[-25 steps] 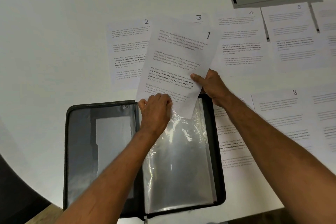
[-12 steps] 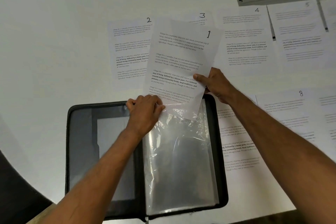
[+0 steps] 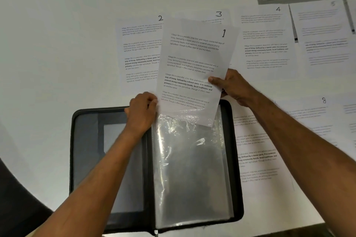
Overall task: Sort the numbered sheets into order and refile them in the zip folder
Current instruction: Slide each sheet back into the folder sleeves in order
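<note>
White printed sheet marked 1 (image 3: 194, 67), four blocks of text, one partly bold, tilted over the top of the black zip folder (image 3: 86, 140) lying open on the white table (image 3: 57, 34). Lower edge tucked into the crinkled clear plastic sleeve (image 3: 190, 169). Right hand (image 3: 233, 86) pinching its right edge, thumb on top. Left hand (image 3: 141, 109) gripping the sleeve's top left corner. Behind, flat on the table: sheets 2 (image 3: 138, 52), 3 (image 3: 218, 14), 4 (image 3: 265, 44).

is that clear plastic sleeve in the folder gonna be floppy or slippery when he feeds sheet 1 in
Probably floppy: the clear sleeve is wrinkled and buckled near its top, where the left hand pinches it. Its glossy glare suggests slipperiness. Sheet 1, held by the right hand, looks thin and may bend.
</note>
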`<state>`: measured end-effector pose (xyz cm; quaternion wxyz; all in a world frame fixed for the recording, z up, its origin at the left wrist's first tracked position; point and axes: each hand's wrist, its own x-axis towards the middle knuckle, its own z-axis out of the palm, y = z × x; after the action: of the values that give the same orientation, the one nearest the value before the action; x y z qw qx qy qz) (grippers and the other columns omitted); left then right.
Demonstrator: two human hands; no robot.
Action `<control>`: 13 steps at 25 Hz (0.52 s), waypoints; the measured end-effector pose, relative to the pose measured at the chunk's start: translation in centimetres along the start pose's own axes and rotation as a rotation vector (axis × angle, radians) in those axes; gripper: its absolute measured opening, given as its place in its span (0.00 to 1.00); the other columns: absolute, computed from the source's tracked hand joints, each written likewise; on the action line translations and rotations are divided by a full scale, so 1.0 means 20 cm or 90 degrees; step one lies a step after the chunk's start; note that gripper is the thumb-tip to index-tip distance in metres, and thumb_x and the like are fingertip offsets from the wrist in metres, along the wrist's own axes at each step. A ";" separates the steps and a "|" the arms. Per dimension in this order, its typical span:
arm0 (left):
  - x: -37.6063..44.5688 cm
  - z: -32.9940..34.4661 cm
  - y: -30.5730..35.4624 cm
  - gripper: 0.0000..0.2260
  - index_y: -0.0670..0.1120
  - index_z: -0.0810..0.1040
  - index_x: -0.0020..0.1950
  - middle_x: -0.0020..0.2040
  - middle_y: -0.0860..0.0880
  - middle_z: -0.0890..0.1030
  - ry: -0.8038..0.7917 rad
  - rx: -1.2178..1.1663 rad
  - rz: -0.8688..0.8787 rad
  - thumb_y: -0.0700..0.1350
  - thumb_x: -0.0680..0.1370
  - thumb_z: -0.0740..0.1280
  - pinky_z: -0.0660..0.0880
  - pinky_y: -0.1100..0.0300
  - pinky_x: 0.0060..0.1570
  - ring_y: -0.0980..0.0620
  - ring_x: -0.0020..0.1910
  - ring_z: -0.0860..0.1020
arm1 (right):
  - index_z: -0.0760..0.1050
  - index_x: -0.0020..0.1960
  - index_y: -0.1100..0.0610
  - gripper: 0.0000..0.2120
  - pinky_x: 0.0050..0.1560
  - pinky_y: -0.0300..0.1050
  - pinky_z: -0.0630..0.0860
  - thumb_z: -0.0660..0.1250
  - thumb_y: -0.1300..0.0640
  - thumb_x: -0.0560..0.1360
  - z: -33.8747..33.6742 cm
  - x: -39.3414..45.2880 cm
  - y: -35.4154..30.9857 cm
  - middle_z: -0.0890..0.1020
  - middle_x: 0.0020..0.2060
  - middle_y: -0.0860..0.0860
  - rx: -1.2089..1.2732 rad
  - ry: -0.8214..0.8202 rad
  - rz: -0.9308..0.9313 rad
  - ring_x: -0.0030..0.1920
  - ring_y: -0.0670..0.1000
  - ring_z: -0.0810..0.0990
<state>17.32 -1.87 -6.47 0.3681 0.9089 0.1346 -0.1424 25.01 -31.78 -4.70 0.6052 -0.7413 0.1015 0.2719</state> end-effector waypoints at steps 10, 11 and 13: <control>0.12 -0.10 -0.02 0.05 0.41 0.84 0.51 0.50 0.47 0.85 -0.102 -0.260 -0.200 0.42 0.80 0.71 0.74 0.63 0.46 0.52 0.46 0.78 | 0.77 0.65 0.55 0.13 0.38 0.41 0.83 0.70 0.56 0.80 -0.03 0.01 -0.01 0.86 0.50 0.49 -0.012 -0.018 0.007 0.45 0.47 0.87; 0.12 -0.11 -0.02 0.05 0.40 0.84 0.51 0.48 0.48 0.85 -0.116 -0.253 -0.200 0.42 0.80 0.71 0.74 0.64 0.44 0.53 0.45 0.78 | 0.78 0.65 0.55 0.14 0.38 0.42 0.83 0.70 0.56 0.80 -0.03 0.01 -0.01 0.86 0.50 0.50 -0.013 -0.019 0.007 0.45 0.47 0.87; 0.13 -0.12 -0.01 0.05 0.40 0.84 0.50 0.46 0.47 0.84 -0.144 -0.225 -0.192 0.42 0.80 0.71 0.73 0.64 0.43 0.53 0.43 0.77 | 0.78 0.64 0.53 0.13 0.41 0.45 0.85 0.70 0.55 0.80 -0.03 0.03 0.00 0.87 0.52 0.51 -0.017 -0.021 0.004 0.47 0.49 0.87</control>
<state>19.97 0.41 -5.84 0.5085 0.7786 0.2491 -0.2706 25.61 -32.25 -4.87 0.5958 -0.7447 0.0901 0.2869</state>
